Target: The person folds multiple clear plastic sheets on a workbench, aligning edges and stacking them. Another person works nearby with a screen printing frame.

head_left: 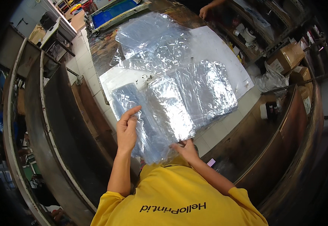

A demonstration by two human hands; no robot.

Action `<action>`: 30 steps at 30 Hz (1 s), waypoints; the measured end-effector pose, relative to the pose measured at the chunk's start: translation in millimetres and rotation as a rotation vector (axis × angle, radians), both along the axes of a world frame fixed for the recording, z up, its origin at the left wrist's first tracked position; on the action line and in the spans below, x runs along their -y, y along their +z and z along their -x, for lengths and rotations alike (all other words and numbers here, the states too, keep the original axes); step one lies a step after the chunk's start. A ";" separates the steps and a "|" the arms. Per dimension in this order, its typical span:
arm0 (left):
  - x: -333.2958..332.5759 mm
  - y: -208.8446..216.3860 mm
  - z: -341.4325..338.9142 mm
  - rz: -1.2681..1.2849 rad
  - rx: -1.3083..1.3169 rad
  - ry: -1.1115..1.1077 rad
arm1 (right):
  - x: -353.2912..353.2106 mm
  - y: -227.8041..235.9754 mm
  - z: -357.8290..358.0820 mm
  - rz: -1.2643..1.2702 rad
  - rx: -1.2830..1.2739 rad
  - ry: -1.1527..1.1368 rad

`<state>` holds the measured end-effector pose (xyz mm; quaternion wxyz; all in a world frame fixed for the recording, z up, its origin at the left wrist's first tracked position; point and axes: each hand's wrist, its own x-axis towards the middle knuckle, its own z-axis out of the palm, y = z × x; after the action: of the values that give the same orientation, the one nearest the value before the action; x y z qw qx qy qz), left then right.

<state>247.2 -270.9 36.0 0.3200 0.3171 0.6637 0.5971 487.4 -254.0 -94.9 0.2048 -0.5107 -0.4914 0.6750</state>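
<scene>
A bundle of clear, shiny plastic sleeves [143,126] lies at the near left of the white board and hangs over its front edge. My left hand [127,130] is closed on its left side, the index finger stretched along the plastic. At the bundle's lower right corner, my right hand [186,150] has its fingers closed on the plastic edge, partly hidden beneath it. Right of the bundle, a second stack of clear plastic sleeves [209,92] lies flat and reflects the light. Farther back spreads a loose, crinkled pile of clear plastic [149,35].
The white board [243,77] covers a stained worktable [104,43]. A blue screen-printing frame [113,15] rests at the far left. Dark shelves [70,113] stand to the left, cardboard boxes [287,56] to the right. Another person's hand [204,12] shows at the far side.
</scene>
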 end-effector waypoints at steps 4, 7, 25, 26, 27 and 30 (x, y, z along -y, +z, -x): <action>2.0 -3.7 -0.2 0.009 0.005 0.003 | -11.0 16.0 8.5 0.002 0.095 0.211; -0.7 -1.5 -2.1 0.035 -0.021 -0.015 | -14.7 30.8 9.4 -0.007 0.329 0.345; -8.6 3.9 8.6 0.006 -0.056 -0.008 | -24.2 14.8 -27.7 -0.110 0.411 0.542; -8.6 3.6 8.8 0.007 -0.055 -0.012 | -25.5 20.1 -24.1 -0.060 0.448 0.508; -9.0 3.4 8.9 0.008 -0.054 -0.017 | -22.7 13.4 -21.5 -0.211 0.369 0.423; -13.1 3.6 7.5 0.024 -0.067 -0.029 | -15.9 -13.4 -13.2 -0.469 0.232 0.274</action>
<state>239.7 -257.8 39.6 0.3098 0.3428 0.6766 0.5734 500.6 -238.1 -108.3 0.1666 -0.4520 -0.7186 0.5015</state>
